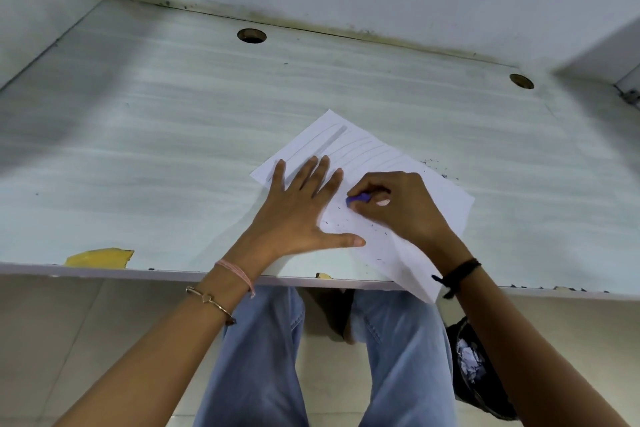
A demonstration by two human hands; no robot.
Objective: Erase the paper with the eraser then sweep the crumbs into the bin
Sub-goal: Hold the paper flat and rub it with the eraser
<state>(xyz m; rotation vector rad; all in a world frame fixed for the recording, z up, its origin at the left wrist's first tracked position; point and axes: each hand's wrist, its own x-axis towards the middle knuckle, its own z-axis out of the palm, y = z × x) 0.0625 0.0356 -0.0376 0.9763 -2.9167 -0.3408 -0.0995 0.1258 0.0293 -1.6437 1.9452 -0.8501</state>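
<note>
Head view: from my remote station I see the left hand spread flat, fingers straight and wide, pressing the paper onto the pale surface. The right hand pinches a small purple eraser in curled fingers, its tip down on the sheet just beside the left hand's fingers. The paper lies askew near the front edge, 1 corner hanging over it. Grey pencil lines show on its far half. Dark crumbs dot the sheet between the 2 hands, and more lie on the surface past the paper's right edge. A dark bin holding pale scraps stands on the floor below — under the right forearm, beside a knee in blue jeans. There are 2 round holes near the surface's back edge.
</note>
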